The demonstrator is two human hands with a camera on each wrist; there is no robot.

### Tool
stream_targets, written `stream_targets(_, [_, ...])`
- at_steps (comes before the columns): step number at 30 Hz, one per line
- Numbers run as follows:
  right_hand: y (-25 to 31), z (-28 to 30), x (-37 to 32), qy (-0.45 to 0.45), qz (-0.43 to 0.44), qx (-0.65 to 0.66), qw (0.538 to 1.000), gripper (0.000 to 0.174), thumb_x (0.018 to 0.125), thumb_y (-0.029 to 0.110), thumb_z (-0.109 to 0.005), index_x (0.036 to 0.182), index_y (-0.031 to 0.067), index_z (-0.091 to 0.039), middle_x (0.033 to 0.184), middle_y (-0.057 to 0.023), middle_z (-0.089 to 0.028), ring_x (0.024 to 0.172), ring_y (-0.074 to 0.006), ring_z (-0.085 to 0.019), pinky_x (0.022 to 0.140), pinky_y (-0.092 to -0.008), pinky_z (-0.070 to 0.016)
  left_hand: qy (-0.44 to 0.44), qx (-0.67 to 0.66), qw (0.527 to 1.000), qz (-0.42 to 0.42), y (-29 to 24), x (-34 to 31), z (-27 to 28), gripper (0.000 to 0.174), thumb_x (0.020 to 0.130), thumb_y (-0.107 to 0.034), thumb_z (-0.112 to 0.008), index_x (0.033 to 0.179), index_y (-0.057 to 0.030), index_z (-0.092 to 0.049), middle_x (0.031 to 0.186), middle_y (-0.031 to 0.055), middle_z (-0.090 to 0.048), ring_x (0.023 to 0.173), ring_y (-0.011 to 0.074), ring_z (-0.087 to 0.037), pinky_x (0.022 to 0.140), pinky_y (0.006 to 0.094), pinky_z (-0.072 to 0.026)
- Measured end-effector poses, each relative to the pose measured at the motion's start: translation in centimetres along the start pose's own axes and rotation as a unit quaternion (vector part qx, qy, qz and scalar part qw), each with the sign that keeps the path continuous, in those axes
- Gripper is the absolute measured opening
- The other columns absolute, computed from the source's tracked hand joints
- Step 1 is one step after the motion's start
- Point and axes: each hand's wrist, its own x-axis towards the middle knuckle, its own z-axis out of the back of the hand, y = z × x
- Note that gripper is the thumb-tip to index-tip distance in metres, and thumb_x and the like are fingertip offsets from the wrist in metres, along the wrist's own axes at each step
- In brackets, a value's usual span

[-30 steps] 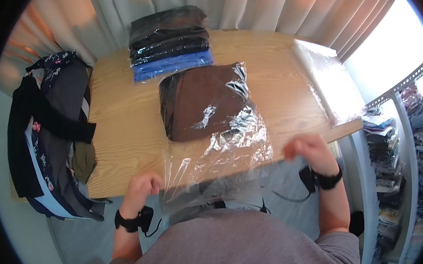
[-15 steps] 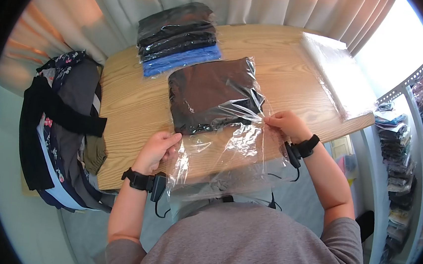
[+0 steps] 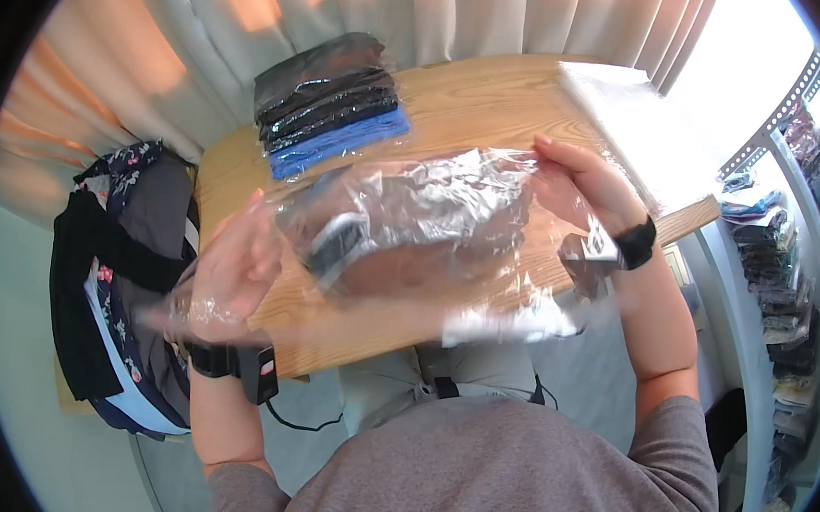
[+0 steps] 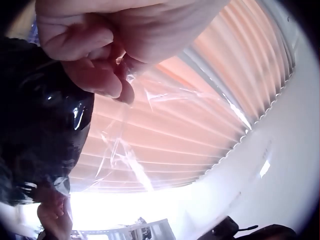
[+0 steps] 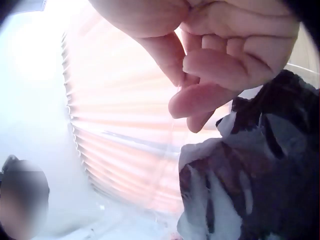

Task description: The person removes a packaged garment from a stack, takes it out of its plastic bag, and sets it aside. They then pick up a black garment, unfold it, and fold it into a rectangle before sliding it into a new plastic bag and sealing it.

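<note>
A clear plastic bag with a folded dark brown garment inside is held up over the table, blurred by motion. My left hand pinches the bag's left side; the left wrist view shows its fingers curled on clear film beside the dark bundle. On the other side, my right hand grips the bag's right edge. The right wrist view has its thumb and fingers pinching thin film, with the shiny wrapped garment just below them. Loose film stretches across toward my left wrist.
Behind the bag, a stack of bagged garments, blue at the front, sits on the wooden table. Flat clear bags lie at the right. Unwrapped clothes hang over the left edge. Shelves of packed clothes stand at the right.
A second ago both hands were off the bag, which lay on the table. They then took hold of its sides, and now the bag and garment are lifted and tilted between them.
</note>
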Motion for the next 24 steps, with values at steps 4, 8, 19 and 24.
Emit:
stream_targets(4, [-0.8,2.0,0.1,0.104,0.006,-0.062,0.993,0.020,0.096,0.022,-0.052,0.102,0.0040,-0.060,0.094,-0.0041,-0.064,0.084,-0.0102,-0.060,0.072,-0.0239,-0.0492,0.065,0.014,0.998,0.021,1.9,2.3,3.7,0.014,0.095,-0.017,-0.054,0.104,-0.0054,-0.055,0.076,0.0013,-0.055,0.057,0.0090,-0.048,0.048,0.0185,-0.0375])
stream_targets(8, [-1.1,0.6,-0.7,-0.073,-0.001,-0.121,0.990,0.023,0.096,0.026,-0.054,0.100,0.0048,-0.061,0.092,-0.0024,-0.064,0.082,-0.0098,-0.059,0.068,-0.0252,-0.0487,0.009,0.002,0.998,-0.057,3.0,1.0,3.1,0.021,0.095,-0.016,-0.055,0.111,-0.0027,-0.056,0.084,0.0030,-0.054,0.064,0.0080,-0.048,0.053,0.0199,-0.0400])
stream_targets(19, [-3.2,2.3,1.8,0.064,0.207,-0.374,0.902,0.039,0.088,0.017,-0.062,0.123,0.0010,-0.056,0.115,-0.0085,-0.060,0.111,-0.0163,-0.052,0.090,-0.0316,-0.0439,0.015,-0.014,0.999,-0.029,3.0,2.3,5.1,0.023,0.096,-0.021,-0.053,0.109,-0.0023,-0.056,0.081,0.0018,-0.055,0.060,0.0064,-0.044,0.051,0.0196,-0.0359])
stream_targets(24, [-4.4,-0.6,2.1,-0.021,0.130,-0.156,0.979,0.024,0.093,0.020,-0.057,0.104,-0.0006,-0.065,0.091,-0.0041,-0.067,0.078,-0.0097,-0.063,0.070,-0.0229,-0.0505,-0.011,0.091,0.913,-0.397,4.9,1.7,4.4,0.052,0.096,-0.038,-0.043,0.131,0.0001,-0.041,0.123,0.0153,-0.052,0.108,0.0235,-0.053,0.089,0.0314,-0.0434])
